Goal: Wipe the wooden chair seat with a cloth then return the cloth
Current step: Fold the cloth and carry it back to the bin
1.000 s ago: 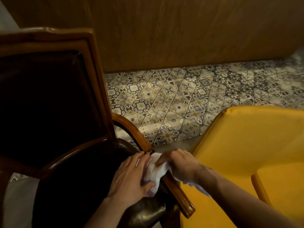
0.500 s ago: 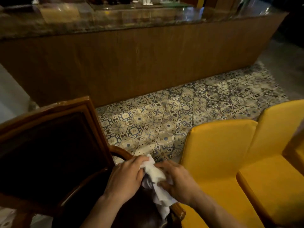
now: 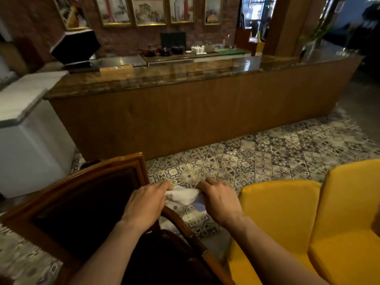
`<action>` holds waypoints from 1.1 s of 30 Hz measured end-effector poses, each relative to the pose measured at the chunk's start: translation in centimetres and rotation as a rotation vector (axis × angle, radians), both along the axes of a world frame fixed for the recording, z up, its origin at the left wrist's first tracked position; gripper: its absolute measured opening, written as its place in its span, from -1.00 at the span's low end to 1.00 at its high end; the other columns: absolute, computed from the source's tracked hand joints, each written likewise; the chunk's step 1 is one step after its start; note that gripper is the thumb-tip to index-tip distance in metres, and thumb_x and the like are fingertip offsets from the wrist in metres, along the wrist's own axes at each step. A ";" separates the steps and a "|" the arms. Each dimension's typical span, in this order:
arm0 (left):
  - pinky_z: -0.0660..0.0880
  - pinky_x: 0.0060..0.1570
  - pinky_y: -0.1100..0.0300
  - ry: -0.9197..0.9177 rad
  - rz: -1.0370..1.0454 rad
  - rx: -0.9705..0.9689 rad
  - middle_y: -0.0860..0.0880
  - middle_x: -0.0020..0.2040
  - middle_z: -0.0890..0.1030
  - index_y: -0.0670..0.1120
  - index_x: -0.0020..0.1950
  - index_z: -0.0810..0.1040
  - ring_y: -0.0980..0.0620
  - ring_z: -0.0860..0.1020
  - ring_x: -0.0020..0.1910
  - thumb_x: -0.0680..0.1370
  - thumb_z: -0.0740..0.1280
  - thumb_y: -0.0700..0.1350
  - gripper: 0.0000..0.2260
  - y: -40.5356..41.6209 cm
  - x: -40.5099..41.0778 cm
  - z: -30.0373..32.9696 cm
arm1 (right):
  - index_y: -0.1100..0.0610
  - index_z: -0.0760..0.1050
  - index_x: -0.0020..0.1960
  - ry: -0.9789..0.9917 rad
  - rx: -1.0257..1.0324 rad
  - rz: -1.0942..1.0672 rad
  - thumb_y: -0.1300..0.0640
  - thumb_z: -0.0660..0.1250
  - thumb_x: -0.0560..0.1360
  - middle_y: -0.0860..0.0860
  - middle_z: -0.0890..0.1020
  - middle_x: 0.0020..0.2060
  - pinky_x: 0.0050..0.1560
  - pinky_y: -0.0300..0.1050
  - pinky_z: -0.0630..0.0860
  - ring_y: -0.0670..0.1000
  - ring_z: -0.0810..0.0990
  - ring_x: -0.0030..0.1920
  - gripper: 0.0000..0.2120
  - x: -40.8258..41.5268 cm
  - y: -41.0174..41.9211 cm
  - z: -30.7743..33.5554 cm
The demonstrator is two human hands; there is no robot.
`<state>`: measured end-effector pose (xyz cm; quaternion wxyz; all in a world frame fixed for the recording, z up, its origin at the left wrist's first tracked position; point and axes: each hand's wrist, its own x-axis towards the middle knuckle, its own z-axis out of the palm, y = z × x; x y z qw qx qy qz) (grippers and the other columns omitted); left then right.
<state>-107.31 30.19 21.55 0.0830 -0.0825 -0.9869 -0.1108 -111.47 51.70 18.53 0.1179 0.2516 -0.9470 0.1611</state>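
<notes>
A white cloth (image 3: 184,196) is stretched between my two hands, lifted above the armrest of the wooden chair (image 3: 107,175). My left hand (image 3: 144,204) grips its left end and my right hand (image 3: 221,200) grips its right end. The chair has a brown wooden frame, a dark padded back and a dark seat (image 3: 164,258), which lies low in the view between my forearms. A curved wooden armrest (image 3: 176,220) runs below the cloth. Neither hand touches the chair.
Two yellow upholstered chairs (image 3: 287,219) stand close on the right. A long wooden counter (image 3: 195,116) with a dark glossy top crosses the room ahead, over patterned floor tiles (image 3: 257,159). A white cabinet (image 3: 26,128) stands at the left.
The view has tilted up from the chair to the room. Both hands rose off the armrest with the cloth and drew it out between them.
</notes>
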 end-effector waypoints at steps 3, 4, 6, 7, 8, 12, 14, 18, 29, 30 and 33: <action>0.54 -0.12 0.11 0.013 0.029 0.003 0.17 0.02 0.61 0.18 0.14 0.48 0.10 0.61 -0.01 0.58 0.35 -0.10 -0.79 -0.7 0.7 1.2 | 0.01 0.53 0.18 0.028 -0.001 0.029 0.03 0.36 0.53 -0.01 0.57 -0.02 -0.24 -0.10 0.33 0.09 0.57 -0.08 -0.77 0.1 -0.9 1.4; 0.54 -0.11 0.12 0.017 0.043 0.000 0.18 0.03 0.61 0.18 0.16 0.48 0.10 0.61 -0.01 0.59 0.35 -0.10 -0.78 -0.9 0.8 1.5 | 0.00 0.53 0.18 0.036 -0.001 0.035 0.03 0.37 0.53 -0.02 0.57 -0.02 -0.23 -0.12 0.32 0.07 0.57 -0.08 -0.77 0.1 -1.2 1.8; 0.55 -0.10 0.10 0.015 0.069 -0.005 0.18 0.05 0.61 0.17 0.19 0.49 0.10 0.61 0.00 0.59 0.35 -0.09 -0.77 -1.4 1.2 1.8 | -0.01 0.52 0.19 0.041 0.001 0.054 0.05 0.39 0.52 -0.03 0.57 -0.01 -0.23 -0.12 0.36 0.06 0.58 -0.08 -0.75 0.0 -1.8 2.2; 0.56 -0.11 0.09 0.012 0.079 -0.009 0.17 0.06 0.61 0.17 0.19 0.48 0.09 0.61 0.00 0.59 0.35 -0.09 -0.78 -1.6 1.4 1.9 | -0.01 0.52 0.20 0.038 0.006 0.066 0.06 0.39 0.52 -0.03 0.58 0.00 -0.21 -0.11 0.40 0.06 0.58 -0.07 -0.75 -0.1 -2.1 2.3; 0.56 -0.12 0.07 0.007 0.092 -0.013 0.16 0.05 0.62 0.17 0.18 0.48 0.08 0.61 -0.01 0.59 0.34 -0.09 -0.78 -2.0 1.7 1.9 | -0.02 0.52 0.20 0.032 0.009 0.081 0.09 0.39 0.52 -0.03 0.58 0.00 -0.19 -0.10 0.42 0.06 0.58 -0.07 -0.74 -0.2 -2.4 2.4; 0.57 -0.10 0.02 -0.009 0.154 -0.023 0.15 0.05 0.62 0.17 0.19 0.47 0.06 0.61 -0.01 0.59 0.33 -0.08 -0.78 -3.5 3.3 1.8 | -0.02 0.53 0.19 0.028 0.014 0.134 0.15 0.39 0.49 -0.03 0.60 -0.01 -0.20 -0.11 0.39 0.06 0.60 -0.10 -0.73 0.0 -4.5 2.3; 0.57 -0.08 0.02 -0.015 0.185 -0.024 0.14 0.05 0.61 0.16 0.19 0.47 0.07 0.60 -0.01 0.59 0.33 -0.08 -0.78 -4.6 4.7 1.8 | -0.01 0.55 0.17 0.019 0.006 0.169 0.09 0.38 0.48 -0.01 0.61 -0.02 -0.22 -0.09 0.42 0.09 0.60 -0.11 -0.74 0.7 -5.9 2.4; 0.55 -0.10 0.09 -0.008 0.262 -0.023 0.13 0.05 0.61 0.15 0.20 0.47 0.09 0.59 -0.01 0.59 0.35 -0.08 -0.77 -8.0 8.6 2.2 | -0.02 0.53 0.16 0.009 0.046 0.274 0.02 0.39 0.45 -0.01 0.59 -0.03 -0.21 -0.06 0.48 0.09 0.60 -0.09 -0.71 2.8 -9.7 3.2; 0.52 -0.06 0.05 0.099 0.618 -0.002 0.10 0.09 0.65 0.13 0.19 0.52 0.00 0.61 0.03 0.56 0.37 -0.11 -0.76 -21.5 28.6 7.2 | -0.06 0.52 0.23 0.128 0.028 0.590 0.09 0.43 0.45 -0.03 0.59 0.13 -0.08 -0.09 0.41 0.09 0.58 0.10 -0.64 16.6 -27.7 8.8; 0.53 -0.06 0.05 0.109 0.656 -0.009 0.10 0.10 0.66 0.13 0.19 0.52 -0.01 0.62 0.04 0.56 0.37 -0.11 -0.76 -22.6 31.1 7.6 | -0.06 0.51 0.23 0.126 0.020 0.628 0.11 0.40 0.47 -0.03 0.59 0.14 -0.05 -0.05 0.47 0.10 0.58 0.11 -0.65 18.6 -29.4 9.2; 0.54 -0.04 0.01 0.126 0.776 -0.018 0.08 0.11 0.66 0.12 0.19 0.52 -0.05 0.63 0.05 0.57 0.34 -0.11 -0.78 -25.5 38.9 8.5 | -0.06 0.53 0.21 0.151 0.010 0.740 0.15 0.35 0.47 -0.02 0.59 0.10 -0.07 0.00 0.50 0.12 0.59 0.08 -0.68 24.7 -34.4 10.3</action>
